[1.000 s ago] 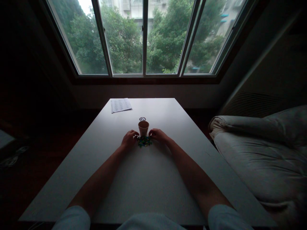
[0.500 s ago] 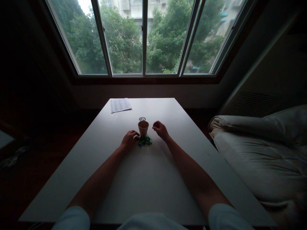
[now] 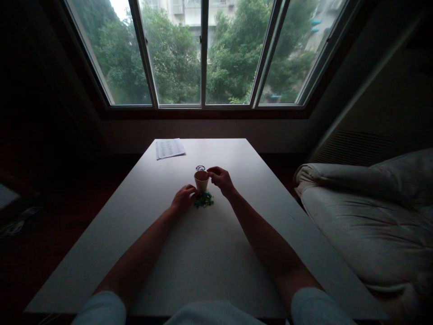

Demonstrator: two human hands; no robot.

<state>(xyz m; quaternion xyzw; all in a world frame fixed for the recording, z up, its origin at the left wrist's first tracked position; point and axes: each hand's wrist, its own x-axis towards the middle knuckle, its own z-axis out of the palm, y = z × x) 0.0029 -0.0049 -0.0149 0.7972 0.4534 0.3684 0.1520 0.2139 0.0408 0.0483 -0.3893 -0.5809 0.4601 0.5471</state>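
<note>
A paper cup (image 3: pixel 201 183) stands upright on the white table (image 3: pixel 216 253). Just in front of its base lies a small heap of green, blue and yellow pieces (image 3: pixel 204 200), too small to name. My right hand (image 3: pixel 220 178) is at the cup's right rim, thumb and fingers pinched together; whether they grip the rim or a small piece cannot be made out. On the left, my left hand (image 3: pixel 184 197) rests on the table with curled fingers, its tips at the heap's left edge near the cup's base. What those fingertips hold, if anything, is hidden.
Behind the cup lies a small round dark-rimmed object (image 3: pixel 200 168). Printed paper sheets (image 3: pixel 170 148) lie at the table's far left corner. A light padded sofa (image 3: pixel 365 216) stands right of the table, and a wide window (image 3: pixel 203 58) is beyond it.
My right hand has moved left, from beside the cup to its rim. My left hand has shifted very slightly right, beside the heap. The cup still stands in about the same place.
</note>
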